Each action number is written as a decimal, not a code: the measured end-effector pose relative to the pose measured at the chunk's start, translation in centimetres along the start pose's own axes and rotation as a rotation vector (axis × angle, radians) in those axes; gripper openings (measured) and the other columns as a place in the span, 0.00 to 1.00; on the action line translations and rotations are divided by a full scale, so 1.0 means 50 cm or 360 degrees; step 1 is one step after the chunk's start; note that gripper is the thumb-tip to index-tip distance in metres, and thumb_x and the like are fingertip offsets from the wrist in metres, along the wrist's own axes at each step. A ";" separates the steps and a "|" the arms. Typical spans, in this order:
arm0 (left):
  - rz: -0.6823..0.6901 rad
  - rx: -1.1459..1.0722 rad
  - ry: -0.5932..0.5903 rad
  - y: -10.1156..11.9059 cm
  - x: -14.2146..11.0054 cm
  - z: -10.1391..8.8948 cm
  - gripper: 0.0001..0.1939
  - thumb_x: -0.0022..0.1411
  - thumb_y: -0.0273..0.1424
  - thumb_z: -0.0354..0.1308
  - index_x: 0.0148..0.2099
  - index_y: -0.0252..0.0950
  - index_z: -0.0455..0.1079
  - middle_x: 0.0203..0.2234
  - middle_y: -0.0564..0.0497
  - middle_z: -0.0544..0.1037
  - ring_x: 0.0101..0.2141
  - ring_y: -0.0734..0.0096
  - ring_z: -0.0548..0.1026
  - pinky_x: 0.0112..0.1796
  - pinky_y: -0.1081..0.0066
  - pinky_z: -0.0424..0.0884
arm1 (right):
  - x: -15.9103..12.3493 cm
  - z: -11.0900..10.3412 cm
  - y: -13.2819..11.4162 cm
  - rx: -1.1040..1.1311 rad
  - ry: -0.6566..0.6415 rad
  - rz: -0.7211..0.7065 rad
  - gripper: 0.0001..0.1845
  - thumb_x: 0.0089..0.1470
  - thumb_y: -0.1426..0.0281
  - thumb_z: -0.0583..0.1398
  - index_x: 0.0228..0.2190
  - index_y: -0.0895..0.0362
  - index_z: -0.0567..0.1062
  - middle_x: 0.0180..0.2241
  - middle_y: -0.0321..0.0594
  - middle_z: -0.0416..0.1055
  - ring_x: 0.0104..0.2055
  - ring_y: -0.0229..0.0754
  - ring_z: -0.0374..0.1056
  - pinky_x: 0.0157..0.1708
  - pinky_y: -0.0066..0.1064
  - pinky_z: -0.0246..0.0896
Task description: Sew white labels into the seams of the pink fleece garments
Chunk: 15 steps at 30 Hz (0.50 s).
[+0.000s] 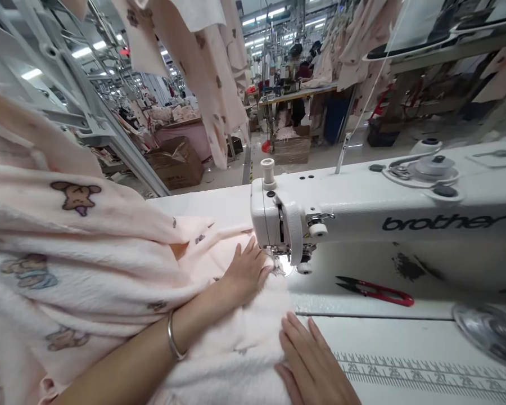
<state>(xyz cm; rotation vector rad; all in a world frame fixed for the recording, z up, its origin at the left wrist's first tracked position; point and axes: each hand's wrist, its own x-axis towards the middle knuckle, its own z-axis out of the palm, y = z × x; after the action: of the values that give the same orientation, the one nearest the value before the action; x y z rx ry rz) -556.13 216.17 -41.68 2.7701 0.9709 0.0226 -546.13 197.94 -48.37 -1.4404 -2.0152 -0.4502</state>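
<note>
A pale pink fleece fabric (88,264) printed with small bears lies heaped across the left of the sewing table and runs under the needle. My left hand (247,273) lies flat on the fabric, fingertips just left of the presser foot (283,264) of the white sewing machine (388,219). My right hand (312,363) presses flat on the near edge of the fabric, fingers together, at the bottom centre. A silver bangle sits on my left wrist. Neither hand grips anything.
Red-handled thread snips (377,291) lie on the machine bed right of the needle. A printed ruler strip (425,374) runs along the table front. A metal disc (489,329) sits at far right. Pink garments (206,67) hang overhead; cardboard boxes (177,163) and other workstations stand behind.
</note>
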 end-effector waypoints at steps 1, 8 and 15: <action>-0.0002 -0.0013 0.0018 -0.001 0.003 0.003 0.12 0.66 0.31 0.44 0.41 0.31 0.66 0.50 0.38 0.67 0.60 0.48 0.54 0.55 0.42 0.51 | -0.001 -0.005 0.004 -0.0003 0.0007 0.0013 0.15 0.53 0.73 0.58 0.43 0.67 0.73 0.48 0.52 0.69 0.56 0.55 0.60 0.51 0.46 0.63; 0.0060 -0.0277 0.0114 -0.003 0.013 0.012 0.13 0.65 0.28 0.44 0.46 0.30 0.66 0.55 0.38 0.64 0.61 0.49 0.52 0.58 0.42 0.45 | 0.012 -0.024 -0.002 -0.0004 -0.0033 0.0076 0.15 0.56 0.74 0.54 0.45 0.65 0.72 0.51 0.48 0.67 0.57 0.50 0.58 0.56 0.42 0.56; -0.0254 -0.1171 0.0741 -0.007 -0.039 -0.149 0.19 0.66 0.29 0.42 0.57 0.32 0.57 0.55 0.38 0.65 0.54 0.60 0.67 0.54 0.57 0.63 | -0.017 0.018 0.009 -0.0136 0.0061 -0.0102 0.17 0.59 0.65 0.52 0.45 0.63 0.71 0.49 0.48 0.69 0.52 0.50 0.65 0.60 0.45 0.46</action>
<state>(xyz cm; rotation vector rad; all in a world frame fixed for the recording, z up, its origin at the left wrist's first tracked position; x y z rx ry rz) -558.49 216.61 -34.37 2.0282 1.0092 0.8471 -545.77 198.03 -49.65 -1.4098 -2.0385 -0.5932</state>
